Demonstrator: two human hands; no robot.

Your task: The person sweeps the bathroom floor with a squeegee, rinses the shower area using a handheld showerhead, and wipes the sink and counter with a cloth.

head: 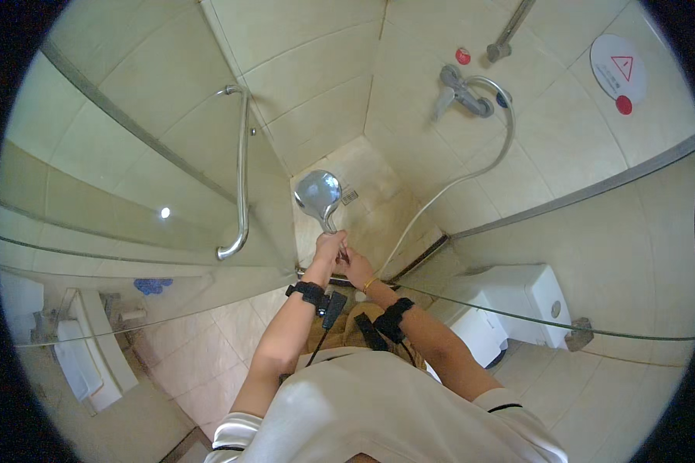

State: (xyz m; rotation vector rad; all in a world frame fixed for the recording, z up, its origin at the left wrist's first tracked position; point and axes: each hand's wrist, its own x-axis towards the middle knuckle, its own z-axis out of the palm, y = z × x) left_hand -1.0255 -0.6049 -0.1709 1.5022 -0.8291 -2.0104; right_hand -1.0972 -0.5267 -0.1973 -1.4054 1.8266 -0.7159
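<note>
A chrome hand shower (317,191) is held out over the shower floor, its round head pointing away from me. My left hand (329,249) is wrapped around its handle. Just below, the fingers of my right hand (357,267) close on the handle's lower end, touching my left hand. My fingers hide the joint at that end. A pale shower hose (440,195) loops from the chrome mixer tap (464,95) on the wall and runs down behind my right wrist. Whether it meets the handle cannot be seen.
Curved glass (527,319) edges the shower, with a chrome bar handle (243,168) on the left panel. A floor drain (350,198) lies beyond the shower head. A white toilet (521,304) stands right, a washbasin (80,359) left. A wall rail (501,49) ends above the tap.
</note>
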